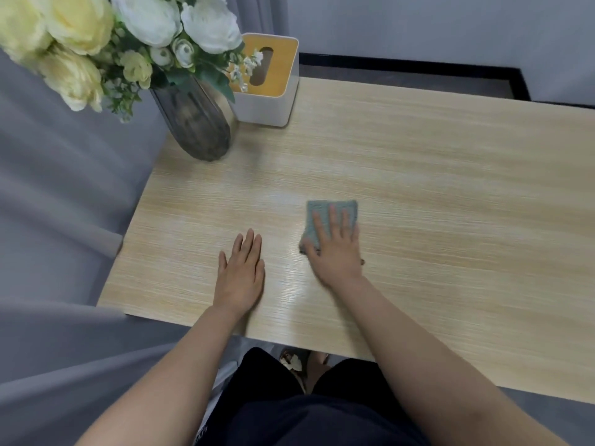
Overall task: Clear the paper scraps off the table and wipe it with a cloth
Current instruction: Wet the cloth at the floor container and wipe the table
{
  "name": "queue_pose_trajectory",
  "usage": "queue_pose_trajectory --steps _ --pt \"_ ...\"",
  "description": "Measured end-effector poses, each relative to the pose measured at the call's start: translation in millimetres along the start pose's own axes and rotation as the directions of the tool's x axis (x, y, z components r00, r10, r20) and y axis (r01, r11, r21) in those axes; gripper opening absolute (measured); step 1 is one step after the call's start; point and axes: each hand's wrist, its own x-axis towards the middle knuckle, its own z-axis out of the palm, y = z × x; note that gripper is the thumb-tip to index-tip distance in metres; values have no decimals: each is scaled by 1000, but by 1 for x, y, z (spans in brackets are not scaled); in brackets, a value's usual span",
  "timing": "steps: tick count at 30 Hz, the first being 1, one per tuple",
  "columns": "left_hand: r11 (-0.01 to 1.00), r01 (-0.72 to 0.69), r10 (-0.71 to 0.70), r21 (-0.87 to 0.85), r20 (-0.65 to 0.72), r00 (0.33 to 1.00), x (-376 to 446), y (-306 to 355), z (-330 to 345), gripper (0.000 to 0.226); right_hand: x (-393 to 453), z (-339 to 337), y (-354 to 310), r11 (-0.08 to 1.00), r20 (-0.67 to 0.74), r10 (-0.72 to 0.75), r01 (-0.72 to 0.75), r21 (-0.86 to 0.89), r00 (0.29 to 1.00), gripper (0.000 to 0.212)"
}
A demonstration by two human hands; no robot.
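A folded blue-grey cloth [322, 214] lies on the light wooden table [450, 194], near its middle. My right hand [336, 249] presses flat on the cloth's near part, fingers stretched over it. My left hand [240, 272] rests flat on the bare tabletop to the left of the cloth, fingers together, holding nothing. I see no paper scraps on the table.
A dark glass vase [196, 123] with white and yellow flowers stands at the table's far left corner. Beside it is a white tissue box [273, 101] with a yellow top. Grey curtains [58, 220] hang along the left edge. My legs are below the near edge.
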Motion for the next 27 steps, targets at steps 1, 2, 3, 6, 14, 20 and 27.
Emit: queue_pose_trajectory --steps 1,2,3,6,14,20,27 --pt "1000 1 -1 5 -5 1000 0 0 0 53 2 3 -16 994 29 -105 106 -11 994 63" --pt "1000 1 -1 4 -10 1000 0 1 1 53 3 5 -29 980 62 -195 197 -21 979 62" --pt "1000 -1 1 -2 -15 1000 0 0 1 53 4 6 -38 963 93 -266 269 -24 959 61" --pt "1000 -15 15 -9 -15 1000 0 -2 1 53 15 0 -30 930 122 -361 366 -22 925 58" --pt "997 -22 21 -79 -4 1000 -1 -4 -1 53 40 -31 73 974 -27 219 -216 66 975 57" --pt "998 -52 52 -36 -8 999 2 -8 -2 55 45 -13 4 965 -48 252 -248 88 966 60" --pt "994 -112 110 -21 -70 991 6 -13 -4 64 41 -1 -41 972 43 -233 234 -10 971 64"
